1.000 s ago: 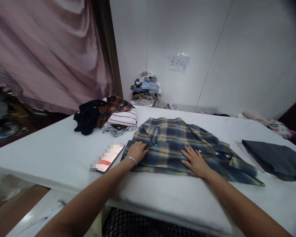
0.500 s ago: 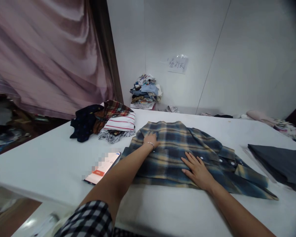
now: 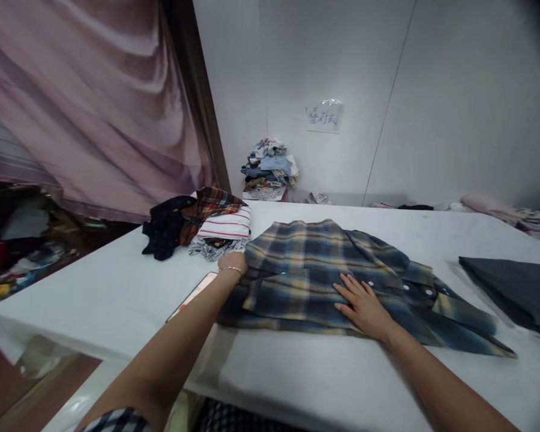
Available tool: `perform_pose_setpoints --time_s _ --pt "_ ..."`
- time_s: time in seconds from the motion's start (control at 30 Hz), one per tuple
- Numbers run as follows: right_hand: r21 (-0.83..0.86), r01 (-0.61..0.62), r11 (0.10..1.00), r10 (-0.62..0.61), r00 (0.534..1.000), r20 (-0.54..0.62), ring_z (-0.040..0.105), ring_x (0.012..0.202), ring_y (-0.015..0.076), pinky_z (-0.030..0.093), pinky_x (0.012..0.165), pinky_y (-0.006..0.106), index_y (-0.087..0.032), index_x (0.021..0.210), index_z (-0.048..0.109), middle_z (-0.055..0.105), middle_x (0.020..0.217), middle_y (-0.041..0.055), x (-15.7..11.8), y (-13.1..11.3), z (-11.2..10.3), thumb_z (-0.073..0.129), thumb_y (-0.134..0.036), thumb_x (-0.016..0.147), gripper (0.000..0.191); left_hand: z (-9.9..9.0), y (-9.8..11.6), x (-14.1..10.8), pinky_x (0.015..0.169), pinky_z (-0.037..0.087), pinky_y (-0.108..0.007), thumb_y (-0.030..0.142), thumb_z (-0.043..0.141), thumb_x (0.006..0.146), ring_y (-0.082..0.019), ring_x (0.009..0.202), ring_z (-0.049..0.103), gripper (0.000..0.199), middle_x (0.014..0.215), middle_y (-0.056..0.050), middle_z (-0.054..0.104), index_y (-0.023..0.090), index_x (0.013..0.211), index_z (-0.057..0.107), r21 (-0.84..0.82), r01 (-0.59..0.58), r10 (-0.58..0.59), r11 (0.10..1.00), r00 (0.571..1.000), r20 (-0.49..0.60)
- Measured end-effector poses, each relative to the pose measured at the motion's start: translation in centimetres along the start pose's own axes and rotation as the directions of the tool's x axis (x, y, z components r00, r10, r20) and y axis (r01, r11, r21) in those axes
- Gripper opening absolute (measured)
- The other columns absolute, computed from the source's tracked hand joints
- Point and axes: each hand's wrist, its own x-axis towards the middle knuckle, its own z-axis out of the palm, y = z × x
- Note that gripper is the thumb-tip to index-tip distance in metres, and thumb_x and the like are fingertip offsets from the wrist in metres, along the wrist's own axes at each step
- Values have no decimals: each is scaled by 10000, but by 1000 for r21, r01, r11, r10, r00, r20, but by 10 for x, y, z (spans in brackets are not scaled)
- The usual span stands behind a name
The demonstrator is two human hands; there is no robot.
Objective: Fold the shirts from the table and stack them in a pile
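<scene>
White surface is bearing the shirt at centre; the right hand is lying flat toward its four o'clock, fingers spread; the left hand is touching its nine-o'clock edge, fingers' grasp unclear.

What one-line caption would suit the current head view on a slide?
Right hand spread on a plaid shirt, left hand at its edge, a phone nearby on the white table.

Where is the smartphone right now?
Head view, left of centre: the smartphone lies on the table, beside the plaid shirt, partly behind the left forearm.
</scene>
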Motion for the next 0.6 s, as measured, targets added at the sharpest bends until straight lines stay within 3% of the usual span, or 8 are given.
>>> perform_pose_setpoints --time_s 0.1,0.23,0.43,0.6 --pt "1 7 1000 -7 1000 -17 207 1489 294 179 1180 577 -288 1465 455 246 1608 81 0 1 2 336 -615 964 610 -4 9 3 907 493 -440 283 473 909 -333 1095 639 328 1088 -244 683 67 1041 682 48 38 -36 998 999 -31" --pt "15 -5 1000 5 1000 -6 193 1493 292 163 1181 580 -284 1465 455 246 1608 83 0 -1 -2 341 -618 961 615 6 29 16 1093 380 -357 407 459 934 -242 1315 492 425 1380 -123 574 203 1281 595 28 -120 120 992 993 10" --pt "49 -36 998 34 998 52 148 1504 280 122 1191 558 -278 1488 418 198 1622 82 1 -8 -11 347 -615 960 630 42 27 20 1147 304 -442 465 413 942 -301 1423 363 584 1537 -160 401 134 1419 480 36 -102 96 994 985 142" --pt "120 -60 991 53 997 62 146 1505 281 98 1194 567 -276 1471 447 216 1618 79 -2 -11 -17 418 -584 945 610 52 23 24 1179 240 -460 473 338 956 -303 1473 263 643 1587 -156 303 120 1490 388 51 -68 58 996 984 168"
